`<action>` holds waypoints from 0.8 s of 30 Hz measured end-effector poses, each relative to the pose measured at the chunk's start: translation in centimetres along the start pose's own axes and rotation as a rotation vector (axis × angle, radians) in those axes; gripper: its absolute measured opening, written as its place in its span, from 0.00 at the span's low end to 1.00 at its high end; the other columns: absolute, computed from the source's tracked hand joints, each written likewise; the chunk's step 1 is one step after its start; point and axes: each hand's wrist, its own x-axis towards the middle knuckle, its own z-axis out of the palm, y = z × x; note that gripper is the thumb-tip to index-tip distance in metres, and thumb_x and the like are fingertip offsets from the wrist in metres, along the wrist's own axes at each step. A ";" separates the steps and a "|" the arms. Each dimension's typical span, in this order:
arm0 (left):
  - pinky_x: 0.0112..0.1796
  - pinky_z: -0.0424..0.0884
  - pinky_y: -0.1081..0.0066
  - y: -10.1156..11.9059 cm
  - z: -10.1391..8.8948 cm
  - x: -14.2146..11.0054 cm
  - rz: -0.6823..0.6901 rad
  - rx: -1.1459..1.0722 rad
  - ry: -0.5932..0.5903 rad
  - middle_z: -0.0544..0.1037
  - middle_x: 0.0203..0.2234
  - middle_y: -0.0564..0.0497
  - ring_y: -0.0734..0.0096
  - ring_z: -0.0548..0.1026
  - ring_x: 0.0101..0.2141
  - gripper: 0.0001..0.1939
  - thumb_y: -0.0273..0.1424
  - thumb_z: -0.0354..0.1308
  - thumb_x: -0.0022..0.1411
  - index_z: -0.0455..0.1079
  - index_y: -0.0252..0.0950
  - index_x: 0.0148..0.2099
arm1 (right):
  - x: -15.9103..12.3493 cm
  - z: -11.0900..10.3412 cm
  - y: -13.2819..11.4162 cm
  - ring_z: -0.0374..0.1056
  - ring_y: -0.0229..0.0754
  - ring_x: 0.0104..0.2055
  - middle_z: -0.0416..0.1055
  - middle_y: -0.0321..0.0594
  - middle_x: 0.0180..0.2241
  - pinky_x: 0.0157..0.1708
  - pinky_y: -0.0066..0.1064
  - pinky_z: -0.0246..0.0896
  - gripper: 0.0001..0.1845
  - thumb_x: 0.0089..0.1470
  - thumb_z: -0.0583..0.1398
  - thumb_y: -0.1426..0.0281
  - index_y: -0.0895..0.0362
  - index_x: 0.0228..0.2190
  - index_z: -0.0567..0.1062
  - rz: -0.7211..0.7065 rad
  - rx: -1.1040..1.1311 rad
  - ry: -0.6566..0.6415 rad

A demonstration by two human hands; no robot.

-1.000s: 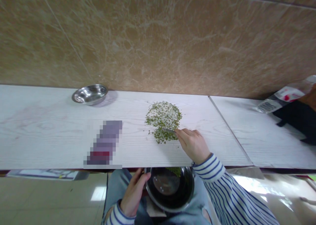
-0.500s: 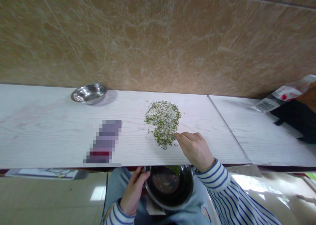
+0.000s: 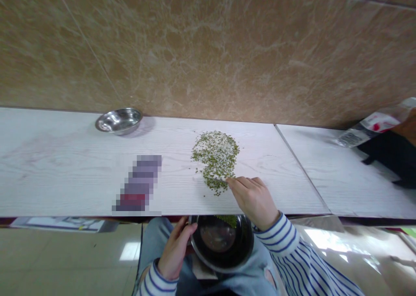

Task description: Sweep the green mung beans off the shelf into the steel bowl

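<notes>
My left hand [image 3: 177, 248] grips the left rim of a metal bowl [image 3: 224, 268] held over my lap, right below the table's front edge. Small green beans [image 3: 230, 220] lie at the far side inside the bowl. On the table, a spread of green beans mixed with white rice-like grains [image 3: 217, 153] covers a patch in front of me. My right hand [image 3: 255, 198] is closed on a thin, greyish tool [image 3: 217, 180], too small and blurred to name. Its tip points left into the near part of the green beans.
A shallow steel bowl [image 3: 118, 121] stands by the wall at the back left. A pixelated flat object [image 3: 139, 183] lies on the white table [image 3: 58, 170]. At far right are a clear plastic packet [image 3: 364, 129] and a black item [image 3: 388, 155]. A seam crosses the table on the right.
My right hand has moved slightly left and toward me, with the tool's tip still among the green beans. My left hand and the bowl stay in place, while the view has shifted slightly.
</notes>
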 end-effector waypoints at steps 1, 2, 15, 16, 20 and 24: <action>0.35 0.74 0.71 0.0 0.0 0.0 0.005 0.009 -0.003 0.81 0.50 0.43 0.56 0.76 0.50 0.25 0.31 0.68 0.48 0.75 0.36 0.51 | -0.1 0.0 -0.1 0.71 0.38 0.34 0.76 0.35 0.33 0.37 0.33 0.50 0.09 0.63 0.58 0.74 0.54 0.44 0.75 -0.006 0.000 0.000; 0.33 0.73 0.71 0.0 0.0 -0.1 0.006 0.020 -0.009 0.81 0.50 0.43 0.56 0.76 0.49 0.26 0.32 0.68 0.49 0.74 0.36 0.52 | -0.2 0.0 -0.1 0.71 0.38 0.34 0.76 0.35 0.33 0.37 0.33 0.50 0.09 0.63 0.58 0.74 0.54 0.44 0.75 -0.012 -0.001 -0.002; 0.28 0.71 0.70 0.4 0.3 -0.6 -0.010 0.009 -0.018 0.81 0.47 0.40 0.53 0.76 0.48 0.32 0.33 0.67 0.45 0.71 0.33 0.55 | -0.7 -0.5 -0.4 0.71 0.38 0.36 0.77 0.36 0.34 0.37 0.33 0.50 0.09 0.64 0.56 0.75 0.55 0.44 0.74 -0.025 0.031 -0.004; 0.29 0.71 0.70 0.4 0.3 -0.6 -0.010 0.003 -0.018 0.81 0.48 0.40 0.53 0.76 0.49 0.31 0.32 0.67 0.45 0.71 0.33 0.54 | -0.7 -0.4 -0.6 0.71 0.38 0.36 0.77 0.36 0.34 0.37 0.33 0.49 0.09 0.64 0.56 0.75 0.55 0.44 0.74 -0.024 0.031 -0.006; 0.28 0.70 0.72 0.4 0.1 -0.6 -0.007 -0.003 -0.025 0.80 0.50 0.41 0.55 0.76 0.48 0.30 0.32 0.66 0.46 0.71 0.34 0.54 | -0.6 -0.3 -1.3 0.71 0.38 0.36 0.76 0.35 0.34 0.37 0.33 0.49 0.09 0.63 0.58 0.75 0.54 0.43 0.74 -0.028 0.033 -0.019; 0.27 0.70 0.73 0.3 0.0 -0.5 0.011 0.005 -0.049 0.81 0.49 0.41 0.55 0.77 0.48 0.30 0.32 0.67 0.46 0.73 0.34 0.53 | -0.9 -0.4 -1.5 0.71 0.39 0.35 0.76 0.34 0.33 0.37 0.34 0.49 0.10 0.61 0.60 0.75 0.54 0.44 0.75 -0.038 0.027 -0.026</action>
